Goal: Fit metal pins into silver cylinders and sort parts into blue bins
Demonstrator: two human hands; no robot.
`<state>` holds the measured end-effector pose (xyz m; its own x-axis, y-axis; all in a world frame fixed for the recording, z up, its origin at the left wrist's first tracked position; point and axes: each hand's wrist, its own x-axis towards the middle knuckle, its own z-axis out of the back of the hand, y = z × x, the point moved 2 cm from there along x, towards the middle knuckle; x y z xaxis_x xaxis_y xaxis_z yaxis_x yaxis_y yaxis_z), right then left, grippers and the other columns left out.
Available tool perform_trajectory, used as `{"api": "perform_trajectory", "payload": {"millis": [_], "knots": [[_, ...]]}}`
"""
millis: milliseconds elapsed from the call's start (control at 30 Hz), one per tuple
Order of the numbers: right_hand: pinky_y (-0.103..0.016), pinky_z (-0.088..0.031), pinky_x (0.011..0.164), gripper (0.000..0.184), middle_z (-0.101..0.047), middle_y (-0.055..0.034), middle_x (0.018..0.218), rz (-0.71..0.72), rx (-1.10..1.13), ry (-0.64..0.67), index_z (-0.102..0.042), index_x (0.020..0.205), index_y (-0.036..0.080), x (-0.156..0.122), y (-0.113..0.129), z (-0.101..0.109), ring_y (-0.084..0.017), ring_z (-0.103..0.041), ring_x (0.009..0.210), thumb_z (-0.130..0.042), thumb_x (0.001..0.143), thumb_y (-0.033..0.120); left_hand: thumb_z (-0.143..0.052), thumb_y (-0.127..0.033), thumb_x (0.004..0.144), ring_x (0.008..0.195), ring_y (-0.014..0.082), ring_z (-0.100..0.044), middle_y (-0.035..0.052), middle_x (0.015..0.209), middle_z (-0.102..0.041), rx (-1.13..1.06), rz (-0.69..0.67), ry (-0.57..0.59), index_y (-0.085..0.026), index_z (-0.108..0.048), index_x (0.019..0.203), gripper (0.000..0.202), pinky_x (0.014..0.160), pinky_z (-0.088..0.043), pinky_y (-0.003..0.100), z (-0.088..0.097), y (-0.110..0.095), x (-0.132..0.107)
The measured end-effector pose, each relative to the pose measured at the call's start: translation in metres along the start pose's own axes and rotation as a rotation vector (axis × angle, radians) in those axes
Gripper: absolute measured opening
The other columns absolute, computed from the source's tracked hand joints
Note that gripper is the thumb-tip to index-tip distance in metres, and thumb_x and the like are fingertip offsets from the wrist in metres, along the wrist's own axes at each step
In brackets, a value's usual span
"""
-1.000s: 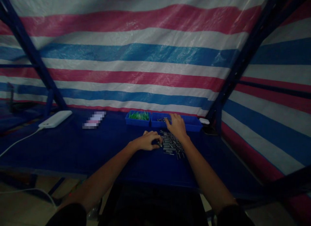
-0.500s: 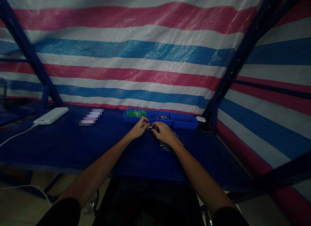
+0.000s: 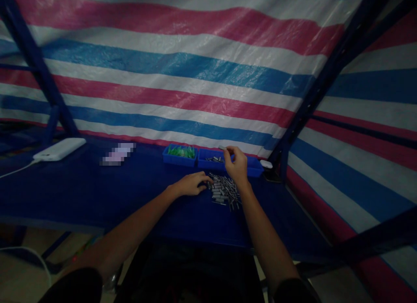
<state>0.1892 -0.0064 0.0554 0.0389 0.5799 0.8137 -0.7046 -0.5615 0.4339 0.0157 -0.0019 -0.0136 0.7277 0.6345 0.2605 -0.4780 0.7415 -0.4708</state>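
Right hand (image 3: 237,166): is hovering above the table, fingertips pinching a small metal pin (image 3: 222,148) over the middle tray (image 3: 210,166).
Left hand (image 3: 192,184): is lying curled at the left edge of the pile of pins (image 3: 224,192); whether it is gripping one, I cannot tell.
Pile: is lying loose on the table (image 3: 97,190), just in front of the trays.
Progress: only a few pins are showing in the middle tray; most seem to be waiting in the pile.
Left neighbour: a tray of green pieces (image 3: 180,161) is sitting touching the middle tray.
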Motion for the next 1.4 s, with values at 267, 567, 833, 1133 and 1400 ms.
{"api": "perform_trajectory", "payload": {"millis": [267,567,833,1133,1400], "knots": [[-0.03,-0.041,0.072,0.031,-0.061,-0.0064,0.079,-0.115,-0.16,0.317,-0.056,0.103,0.013,0.002,-0.022,-0.026,-0.018,-0.055,0.075,-0.051,0.081,0.034,-0.055,-0.024,0.078,0.087,0.0167,-0.053,0.0037,0.093,-0.053,0.028,0.041,-0.016,-0.018,-0.055,0.092,0.015,0.079,-0.041,0.028,-0.002,0.002,0.002],[-0.023,-0.039,0.059,0.024,-0.06,-0.0002,0.067,-0.128,-0.009,0.659,-0.06,0.096,0.016,-0.036,-0.016,-0.036,-0.012,-0.054,0.061,-0.05,0.082,0.033,-0.051,-0.027,0.079,0.069,0.015,-0.052,0.0018,0.075,-0.056,-0.058,0.155,-0.084,-0.016,-0.053,0.08,0.012,0.065,-0.04,0.026,0.008,0.011,0.002],[-0.023,-0.039,0.065,0.024,-0.058,-0.0006,0.079,0.057,-0.021,0.597,-0.055,0.099,0.019,-0.042,0.001,-0.045,-0.012,-0.053,0.07,-0.06,0.076,0.024,-0.038,-0.042,0.083,0.058,0.0134,-0.047,-0.0017,0.06,-0.051,-0.215,0.454,-0.306,-0.016,-0.052,0.07,0.032,0.057,-0.035,0.025,0.021,0.028,-0.002],[-0.025,-0.038,0.068,0.013,-0.058,-0.003,0.08,0.153,-0.123,0.571,-0.055,0.089,0.018,-0.042,0.016,-0.039,-0.014,-0.053,0.074,-0.046,0.087,0.028,-0.033,-0.048,0.084,0.056,0.0118,-0.045,-0.0012,0.059,-0.05,-0.376,0.366,-0.293,-0.015,-0.052,0.069,0.041,0.053,-0.036,0.023,0.015,0.022,0.001],[-0.028,-0.038,0.076,0.023,-0.061,-0.0059,0.086,0.09,-0.24,0.396,-0.058,0.092,0.019,-0.008,0.005,-0.028,-0.018,-0.054,0.084,-0.044,0.087,0.036,-0.025,-0.038,0.09,0.061,0.0126,-0.051,0.0008,0.067,-0.055,-0.254,0.231,-0.202,-0.015,-0.053,0.087,0.036,0.062,-0.041,0.025,0.011,0.01,0.005]]}}
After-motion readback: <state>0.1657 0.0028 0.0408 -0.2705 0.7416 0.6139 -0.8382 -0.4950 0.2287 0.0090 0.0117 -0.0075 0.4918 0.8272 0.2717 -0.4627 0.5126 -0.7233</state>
